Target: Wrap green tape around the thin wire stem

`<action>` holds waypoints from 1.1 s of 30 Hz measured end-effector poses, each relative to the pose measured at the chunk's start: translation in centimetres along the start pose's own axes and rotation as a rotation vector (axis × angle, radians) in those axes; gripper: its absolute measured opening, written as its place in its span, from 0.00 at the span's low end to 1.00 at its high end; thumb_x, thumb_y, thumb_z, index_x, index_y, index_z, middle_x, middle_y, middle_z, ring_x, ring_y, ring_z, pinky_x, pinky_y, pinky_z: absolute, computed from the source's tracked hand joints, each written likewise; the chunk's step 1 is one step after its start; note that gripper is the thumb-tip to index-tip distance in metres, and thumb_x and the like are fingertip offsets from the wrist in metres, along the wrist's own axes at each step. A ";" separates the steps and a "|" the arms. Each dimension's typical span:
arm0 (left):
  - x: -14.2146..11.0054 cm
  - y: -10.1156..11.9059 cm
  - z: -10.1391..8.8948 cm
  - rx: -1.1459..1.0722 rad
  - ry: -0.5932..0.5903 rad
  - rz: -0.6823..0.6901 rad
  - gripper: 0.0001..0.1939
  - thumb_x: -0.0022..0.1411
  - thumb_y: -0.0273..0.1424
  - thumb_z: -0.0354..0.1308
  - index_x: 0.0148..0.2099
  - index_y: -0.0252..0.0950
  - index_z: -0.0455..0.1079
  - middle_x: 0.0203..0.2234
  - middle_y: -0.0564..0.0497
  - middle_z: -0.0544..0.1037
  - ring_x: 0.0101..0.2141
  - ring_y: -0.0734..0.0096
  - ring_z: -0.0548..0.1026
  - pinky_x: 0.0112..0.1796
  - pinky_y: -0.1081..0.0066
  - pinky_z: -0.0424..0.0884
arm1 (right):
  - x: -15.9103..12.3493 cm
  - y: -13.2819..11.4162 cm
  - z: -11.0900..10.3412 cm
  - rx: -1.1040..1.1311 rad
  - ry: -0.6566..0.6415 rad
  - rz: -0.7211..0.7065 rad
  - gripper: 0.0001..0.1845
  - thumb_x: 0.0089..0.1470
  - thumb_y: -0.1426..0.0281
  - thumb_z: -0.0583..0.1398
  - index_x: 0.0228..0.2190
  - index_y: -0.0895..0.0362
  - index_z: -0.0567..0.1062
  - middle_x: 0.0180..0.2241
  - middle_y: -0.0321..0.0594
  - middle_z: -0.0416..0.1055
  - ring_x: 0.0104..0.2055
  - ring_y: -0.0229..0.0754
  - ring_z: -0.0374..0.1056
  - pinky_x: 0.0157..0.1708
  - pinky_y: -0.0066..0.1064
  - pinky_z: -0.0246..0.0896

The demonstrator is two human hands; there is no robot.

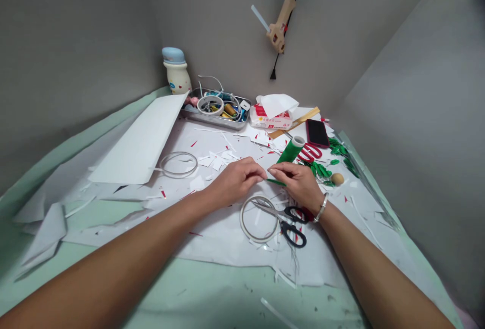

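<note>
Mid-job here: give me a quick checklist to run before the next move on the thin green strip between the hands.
1. Left hand and right hand both at the thin green strip: ok.
2. Firmness of grip on the strip: cannot tell, fingers hide part of it.
3. Black-handled scissors lying just below the hands, within reach: ok.
4. Clear tape ring free of the scissors: not ok, the blades lie across it.
5. Small white paper scraps kept away from the hands: not ok, they lie scattered nearby.

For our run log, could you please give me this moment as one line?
left hand: fingers at green strip | right hand: pinching same strip | nearby: black-handled scissors, clear tape roll
</note>
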State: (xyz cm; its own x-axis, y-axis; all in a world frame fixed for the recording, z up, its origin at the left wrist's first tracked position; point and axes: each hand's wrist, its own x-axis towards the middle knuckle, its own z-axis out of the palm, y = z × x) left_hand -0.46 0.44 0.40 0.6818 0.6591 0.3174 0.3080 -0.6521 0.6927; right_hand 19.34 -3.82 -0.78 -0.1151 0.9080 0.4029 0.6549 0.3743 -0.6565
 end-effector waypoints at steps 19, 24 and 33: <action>-0.2 -0.7 0.5 0.185 -0.014 0.013 0.11 0.61 0.26 0.51 0.39 0.39 0.75 0.30 0.51 0.72 0.33 0.72 0.72 0.35 0.72 0.66 | -0.1 -1.4 0.2 -0.201 0.051 -0.184 0.10 0.57 0.69 0.56 0.32 0.57 0.77 0.28 0.39 0.74 0.30 0.38 0.66 0.32 0.29 0.59; 0.1 -0.1 0.0 -0.079 0.028 -0.008 0.08 0.59 0.27 0.54 0.37 0.38 0.74 0.33 0.52 0.73 0.36 0.73 0.72 0.40 0.72 0.67 | 0.1 0.2 -0.1 0.032 -0.042 0.021 0.10 0.56 0.65 0.57 0.32 0.56 0.78 0.31 0.37 0.76 0.30 0.38 0.70 0.30 0.28 0.62; 0.2 -1.3 0.2 0.081 0.221 -0.125 0.08 0.60 0.28 0.53 0.37 0.37 0.74 0.32 0.52 0.73 0.34 0.72 0.71 0.38 0.70 0.67 | -0.9 -2.3 1.2 -0.429 -0.146 -0.357 0.10 0.57 0.72 0.55 0.33 0.56 0.77 0.26 0.39 0.73 0.31 0.39 0.65 0.34 0.30 0.57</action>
State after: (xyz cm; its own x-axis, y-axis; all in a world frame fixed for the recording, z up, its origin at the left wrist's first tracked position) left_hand -0.57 1.35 -0.60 0.4766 0.7964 0.3722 0.4387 -0.5823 0.6844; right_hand 17.00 -5.28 -0.40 -0.4666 0.7675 0.4396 0.7976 0.5799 -0.1660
